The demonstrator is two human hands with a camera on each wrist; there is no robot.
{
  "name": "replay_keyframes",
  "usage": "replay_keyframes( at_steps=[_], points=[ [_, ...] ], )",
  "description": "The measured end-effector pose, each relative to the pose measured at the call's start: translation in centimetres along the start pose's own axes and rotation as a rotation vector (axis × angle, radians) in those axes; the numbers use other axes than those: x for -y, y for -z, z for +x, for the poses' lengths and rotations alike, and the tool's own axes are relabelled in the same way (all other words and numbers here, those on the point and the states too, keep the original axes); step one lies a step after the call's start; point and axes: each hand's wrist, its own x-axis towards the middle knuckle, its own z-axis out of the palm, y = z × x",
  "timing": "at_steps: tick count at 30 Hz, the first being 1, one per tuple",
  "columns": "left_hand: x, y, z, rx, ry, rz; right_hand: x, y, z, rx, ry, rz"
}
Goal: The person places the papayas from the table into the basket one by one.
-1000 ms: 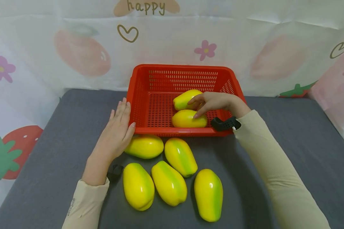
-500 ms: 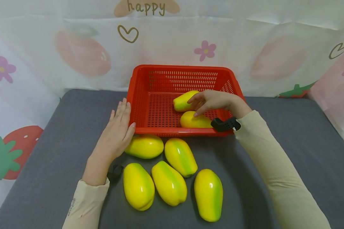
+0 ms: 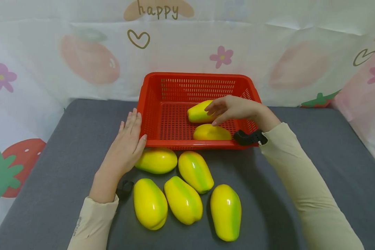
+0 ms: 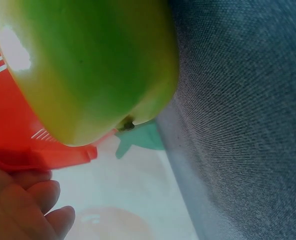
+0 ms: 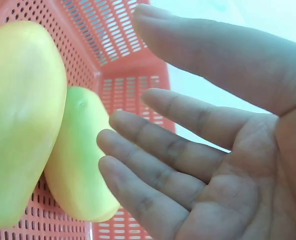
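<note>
Two yellow-green papayas lie in the right part of a red plastic basket. The front papaya is by the basket's near wall, and the back papaya is partly covered by my right hand. That hand hovers over the pair with fingers spread; the right wrist view shows its palm holding nothing. My left hand lies along the basket's left side, fingers straight and thumb at the front left corner. Just beside it, a papaya rests on the table, in front of the basket.
Several more papayas lie on the grey cloth in front of the basket, among them a middle papaya and a right-hand papaya. Behind the basket hangs a white printed curtain. The grey table extends to both sides.
The front papaya in the basket has shifted a little to the right. My right hand has let it go and risen slightly. My left hand stays at the basket's side.
</note>
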Motion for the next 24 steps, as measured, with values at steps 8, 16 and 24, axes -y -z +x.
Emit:
replay_keyframes(
  at_steps=[8,16,24],
  points=[
    [0.1,0.0,0.0,-0.007,-0.005,-0.006,0.2,-0.6,-2.2,-0.071,0.08,0.0],
    [0.1,0.1,0.2,-0.002,-0.004,-0.012,0.2,-2.1,-6.0,-0.133,0.151,0.017],
    [0.1,0.0,0.1,-0.002,-0.002,-0.01,-0.7,-3.9,-9.1,-0.197,0.215,0.002]
  ],
)
